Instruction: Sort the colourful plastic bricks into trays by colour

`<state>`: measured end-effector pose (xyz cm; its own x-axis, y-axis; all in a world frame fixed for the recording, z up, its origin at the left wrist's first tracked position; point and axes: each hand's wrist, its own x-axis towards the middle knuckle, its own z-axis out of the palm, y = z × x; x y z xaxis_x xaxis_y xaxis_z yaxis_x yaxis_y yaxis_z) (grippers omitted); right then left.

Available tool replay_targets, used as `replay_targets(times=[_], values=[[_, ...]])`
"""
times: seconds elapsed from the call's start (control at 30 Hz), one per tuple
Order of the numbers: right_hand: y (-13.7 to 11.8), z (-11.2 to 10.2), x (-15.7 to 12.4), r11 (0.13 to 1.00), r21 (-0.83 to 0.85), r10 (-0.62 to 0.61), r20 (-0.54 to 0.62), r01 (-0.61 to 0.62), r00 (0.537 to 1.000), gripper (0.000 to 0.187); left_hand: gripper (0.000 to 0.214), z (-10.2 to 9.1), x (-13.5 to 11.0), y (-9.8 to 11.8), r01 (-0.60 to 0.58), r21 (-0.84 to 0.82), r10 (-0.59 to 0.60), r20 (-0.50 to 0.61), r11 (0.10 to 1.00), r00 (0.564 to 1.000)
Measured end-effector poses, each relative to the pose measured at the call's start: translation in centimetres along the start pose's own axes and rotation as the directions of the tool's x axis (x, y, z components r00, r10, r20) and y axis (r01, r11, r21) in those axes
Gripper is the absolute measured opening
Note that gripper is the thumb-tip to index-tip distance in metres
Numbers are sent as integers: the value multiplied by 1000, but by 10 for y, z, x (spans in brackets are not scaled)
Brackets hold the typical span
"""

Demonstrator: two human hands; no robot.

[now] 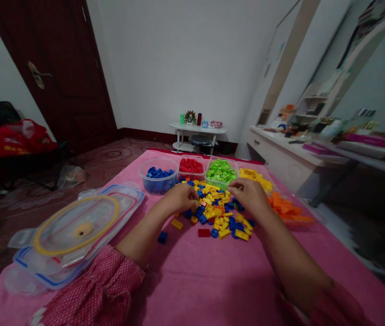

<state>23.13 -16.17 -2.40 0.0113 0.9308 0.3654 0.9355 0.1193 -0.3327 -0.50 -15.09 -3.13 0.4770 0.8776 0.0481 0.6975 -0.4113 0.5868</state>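
Observation:
A heap of small yellow, blue and red bricks [217, 213] lies on the pink cloth [206, 276]. My left hand [180, 197] rests at the heap's left edge, fingers curled down onto the bricks. My right hand [251, 195] sits at the heap's right edge, fingers bent and pinched over the pieces. What either hand holds is hidden. Behind the heap stand tubs of blue bricks [158, 176], red bricks [191, 166], green bricks [221, 172] and yellow bricks [256, 177]. Orange bricks [289, 209] fill a tub at the right.
A stack of clear container lids [77, 231] lies at the left on the cloth. A single blue brick [162, 237] and a red one [203, 232] lie apart from the heap. Beyond are a white side table [197, 131], a dark door [59, 68] and a cluttered desk [314, 140].

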Motion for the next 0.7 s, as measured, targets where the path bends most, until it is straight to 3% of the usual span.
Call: replay_targets(times=[0.07, 0.17, 0.3, 0.43, 0.6, 0.7], values=[[3, -11, 0, 993, -117, 21, 8, -20, 1000, 19, 22, 0, 2, 3, 39, -203, -51, -51, 978, 997], [0, -13, -5, 947, -320, 78, 144, -28, 987, 19, 38, 1, 2, 9, 114, -480, -149, -34, 870, 988], [-11, 5, -16, 891, -453, 149, 269, -11, 952, 27, 42, 4, 2, 13, 125, -572, -177, -36, 811, 983], [-13, 20, -21, 888, -459, 153, 239, -27, 959, 32, 37, 7, 3, 12, 134, -557, -168, -10, 819, 986], [-3, 13, -15, 904, -424, 160, 222, -53, 962, 28, 23, 12, 5, 10, 82, -564, -110, -16, 822, 994], [-8, 4, -10, 985, -167, 58, 170, -30, 984, 23, 17, 15, 6, 11, 96, -618, -145, -29, 780, 989]])
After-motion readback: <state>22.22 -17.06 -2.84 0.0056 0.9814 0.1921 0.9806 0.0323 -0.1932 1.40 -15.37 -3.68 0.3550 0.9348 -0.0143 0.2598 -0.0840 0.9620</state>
